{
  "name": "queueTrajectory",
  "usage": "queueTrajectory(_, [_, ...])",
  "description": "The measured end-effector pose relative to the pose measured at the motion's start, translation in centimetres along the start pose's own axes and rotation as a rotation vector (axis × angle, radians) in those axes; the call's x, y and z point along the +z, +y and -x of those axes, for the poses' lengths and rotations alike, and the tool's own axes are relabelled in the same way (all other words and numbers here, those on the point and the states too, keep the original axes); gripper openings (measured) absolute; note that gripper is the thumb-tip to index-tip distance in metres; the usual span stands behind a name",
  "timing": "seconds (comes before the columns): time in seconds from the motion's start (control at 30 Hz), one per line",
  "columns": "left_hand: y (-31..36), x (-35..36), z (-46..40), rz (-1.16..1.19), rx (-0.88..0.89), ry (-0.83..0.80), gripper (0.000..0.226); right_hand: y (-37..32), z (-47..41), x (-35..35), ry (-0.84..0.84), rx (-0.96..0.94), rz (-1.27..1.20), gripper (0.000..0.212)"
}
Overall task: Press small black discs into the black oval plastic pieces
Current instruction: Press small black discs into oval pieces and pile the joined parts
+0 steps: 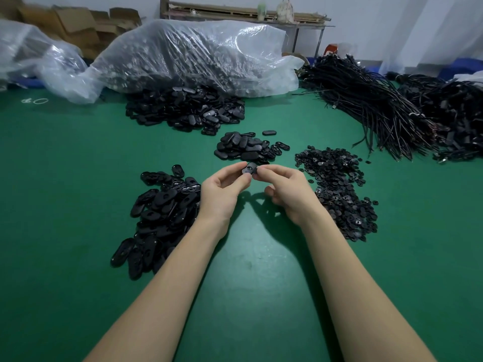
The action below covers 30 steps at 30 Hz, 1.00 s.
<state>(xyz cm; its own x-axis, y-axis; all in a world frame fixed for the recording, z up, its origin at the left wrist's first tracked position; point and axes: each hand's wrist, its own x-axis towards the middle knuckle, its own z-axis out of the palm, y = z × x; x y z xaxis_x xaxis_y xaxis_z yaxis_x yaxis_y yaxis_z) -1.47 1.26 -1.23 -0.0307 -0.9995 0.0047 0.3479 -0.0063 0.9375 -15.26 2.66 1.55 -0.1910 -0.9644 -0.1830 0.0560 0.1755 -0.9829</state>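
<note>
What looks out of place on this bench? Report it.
Little stands out. One oval piece lies alone on the green table, apart from the small pile. A few discs have strayed from the disc heap. Nothing looks damaged.

Small factory assembly/workshop floor, manual piecework. Green mat surface carries bulk heaps of black oval plastic pieces, a pile of small black discs, bundles of black cables. Clear plastic sack full of more parts behind. Flattened cardboard boxes and a rough shelf stand against the bare wall.
</note>
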Motion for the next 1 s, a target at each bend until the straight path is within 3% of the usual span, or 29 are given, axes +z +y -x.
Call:
queueTrajectory(0.5, [-0.27, -0.08, -0.01, 0.011, 0.01, 0.043, 0.024, -0.05, 0.17, -0.47, -0.045, -0.027, -0.102, 0.02])
queueTrajectory(0.7, [-0.27, -0.12, -0.06, 0.037, 0.028, 0.041, 0.016, -0.04, 0.11, -0.58, 0.029, -0.124, 0.037, 0.008])
queueTrajectory(1.0, [-0.17, 0.04, 0.1, 0.032, 0.045, 0.037, 0.016, 0.16, -0.07, -0.44, 0.061, -0.266, 0.126, 0.012])
